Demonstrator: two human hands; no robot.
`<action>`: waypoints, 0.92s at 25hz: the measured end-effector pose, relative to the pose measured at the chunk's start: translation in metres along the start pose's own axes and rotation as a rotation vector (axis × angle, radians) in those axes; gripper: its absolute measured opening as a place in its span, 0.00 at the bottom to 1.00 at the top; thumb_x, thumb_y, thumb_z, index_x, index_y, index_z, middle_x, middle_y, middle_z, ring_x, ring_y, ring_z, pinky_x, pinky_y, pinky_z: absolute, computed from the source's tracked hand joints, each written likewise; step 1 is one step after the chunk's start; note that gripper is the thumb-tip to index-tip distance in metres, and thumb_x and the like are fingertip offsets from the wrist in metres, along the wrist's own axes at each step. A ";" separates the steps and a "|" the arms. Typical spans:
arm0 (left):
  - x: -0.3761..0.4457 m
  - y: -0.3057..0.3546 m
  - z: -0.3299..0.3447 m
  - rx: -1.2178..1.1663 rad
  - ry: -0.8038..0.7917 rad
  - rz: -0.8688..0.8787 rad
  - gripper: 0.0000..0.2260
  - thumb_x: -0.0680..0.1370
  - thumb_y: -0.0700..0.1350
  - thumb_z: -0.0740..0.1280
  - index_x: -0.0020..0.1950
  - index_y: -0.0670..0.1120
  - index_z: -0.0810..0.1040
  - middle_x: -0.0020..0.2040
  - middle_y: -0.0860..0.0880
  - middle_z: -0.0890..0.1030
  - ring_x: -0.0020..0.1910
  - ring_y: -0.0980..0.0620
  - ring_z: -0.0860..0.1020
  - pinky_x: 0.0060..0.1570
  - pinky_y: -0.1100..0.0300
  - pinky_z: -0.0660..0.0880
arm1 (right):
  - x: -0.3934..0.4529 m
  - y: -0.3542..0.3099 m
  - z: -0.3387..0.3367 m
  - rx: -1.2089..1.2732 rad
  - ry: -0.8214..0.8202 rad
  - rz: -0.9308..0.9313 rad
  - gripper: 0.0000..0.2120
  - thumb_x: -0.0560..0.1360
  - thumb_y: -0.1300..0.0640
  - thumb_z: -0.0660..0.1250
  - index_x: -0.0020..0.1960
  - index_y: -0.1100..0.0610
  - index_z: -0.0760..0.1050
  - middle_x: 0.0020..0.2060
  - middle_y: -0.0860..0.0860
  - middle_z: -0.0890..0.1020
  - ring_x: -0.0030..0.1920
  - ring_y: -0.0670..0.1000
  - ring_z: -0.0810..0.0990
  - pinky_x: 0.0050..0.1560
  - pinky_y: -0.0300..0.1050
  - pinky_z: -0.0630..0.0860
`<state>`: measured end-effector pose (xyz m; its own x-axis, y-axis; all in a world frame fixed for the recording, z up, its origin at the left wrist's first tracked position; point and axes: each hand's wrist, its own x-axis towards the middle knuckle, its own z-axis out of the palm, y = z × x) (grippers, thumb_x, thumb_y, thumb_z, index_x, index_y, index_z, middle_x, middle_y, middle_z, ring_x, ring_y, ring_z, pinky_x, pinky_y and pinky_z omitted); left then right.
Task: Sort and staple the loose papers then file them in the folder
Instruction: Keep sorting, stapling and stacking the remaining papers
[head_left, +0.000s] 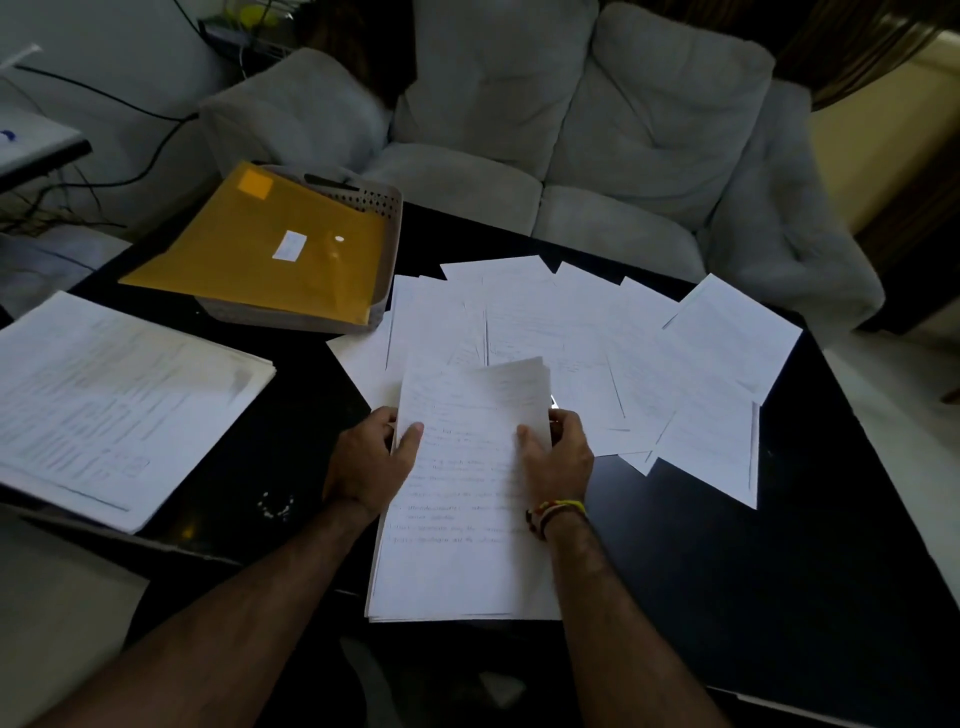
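Grey sofa (597, 130) behind black table (779, 571)

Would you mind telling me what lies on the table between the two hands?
In the head view, the sheaf of papers fills the gap: the left hand and right hand grip its opposite edges.

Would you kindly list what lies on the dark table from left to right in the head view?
Thick paper pile → yellow folder on the grey tray → left hand → held sheaf → right hand → fanned loose sheets.
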<state>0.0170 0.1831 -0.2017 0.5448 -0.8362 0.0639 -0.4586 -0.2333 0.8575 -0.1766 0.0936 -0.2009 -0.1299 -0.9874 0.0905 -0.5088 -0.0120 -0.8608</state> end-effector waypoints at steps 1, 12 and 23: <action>0.001 0.000 0.000 0.047 -0.012 0.006 0.07 0.76 0.51 0.67 0.47 0.48 0.79 0.41 0.57 0.83 0.38 0.56 0.80 0.38 0.60 0.77 | 0.000 -0.002 -0.002 0.009 -0.013 0.007 0.16 0.69 0.56 0.74 0.54 0.55 0.76 0.48 0.50 0.83 0.49 0.50 0.81 0.49 0.41 0.76; -0.007 0.076 -0.032 -0.605 -0.005 0.052 0.02 0.77 0.41 0.69 0.49 0.45 0.79 0.47 0.50 0.84 0.46 0.49 0.83 0.44 0.55 0.80 | -0.005 -0.060 -0.073 0.248 -0.013 -0.048 0.13 0.72 0.46 0.73 0.48 0.55 0.78 0.43 0.48 0.82 0.44 0.50 0.81 0.46 0.45 0.80; -0.015 0.174 -0.042 -0.181 0.310 0.657 0.23 0.82 0.42 0.60 0.77 0.50 0.60 0.69 0.50 0.69 0.60 0.73 0.67 0.52 0.80 0.68 | -0.035 -0.117 -0.112 0.058 0.321 -0.597 0.28 0.77 0.52 0.68 0.74 0.50 0.61 0.64 0.50 0.75 0.59 0.49 0.78 0.51 0.39 0.77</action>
<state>-0.0410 0.1758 -0.0318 0.3841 -0.5905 0.7098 -0.6499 0.3731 0.6621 -0.2079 0.1467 -0.0470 -0.0918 -0.7130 0.6951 -0.5264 -0.5578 -0.6417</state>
